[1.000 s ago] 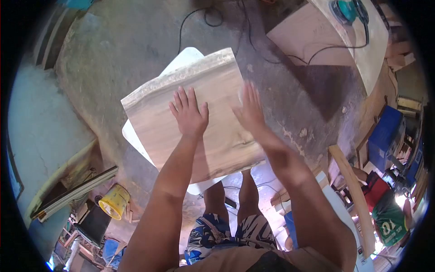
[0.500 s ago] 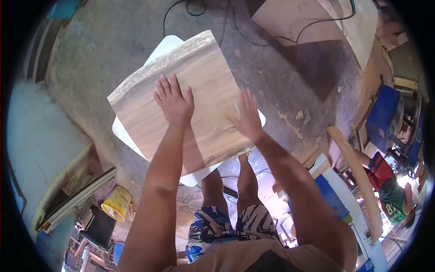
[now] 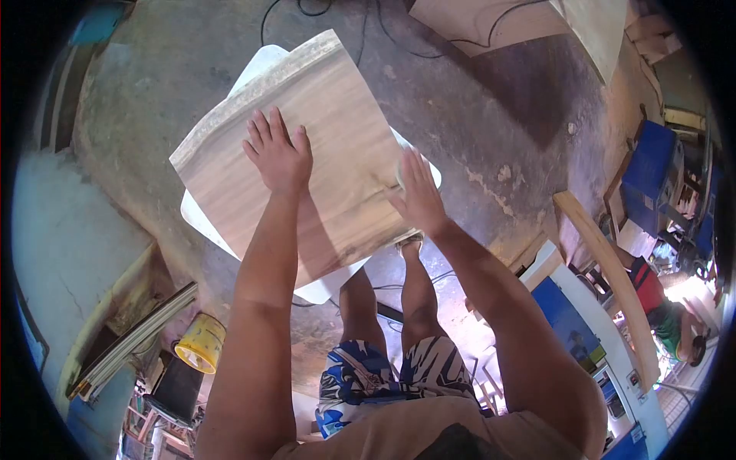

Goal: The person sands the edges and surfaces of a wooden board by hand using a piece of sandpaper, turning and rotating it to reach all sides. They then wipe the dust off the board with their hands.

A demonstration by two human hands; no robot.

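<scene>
A wooden board (image 3: 330, 146) with a rough, bark-like far edge lies on a white stool or small table (image 3: 261, 65), whose rounded corners stick out beneath it. My left hand (image 3: 280, 159) rests flat on the board's grain, left of the middle, fingers spread. At the board's right edge is my right hand (image 3: 422, 195), its fingers stretched out and close together, pointing away from me. A thin pale edge shows beside these fingers; I cannot tell whether it belongs to something under the palm.
Black cable (image 3: 429, 55) runs over the concrete floor (image 3: 475, 115) near pale sheets (image 3: 491, 27). To the left stand a yellow bucket (image 3: 201, 343) and stacked strips (image 3: 138, 337). Blue machinery (image 3: 648, 176), a curved wooden piece (image 3: 606, 268) and another person (image 3: 663, 314) are at right.
The view has shifted, so board and stool sit slightly farther left and higher. My right hand, blurred before, is sharper now at the board's right edge. My left hand stays flat on the board.
</scene>
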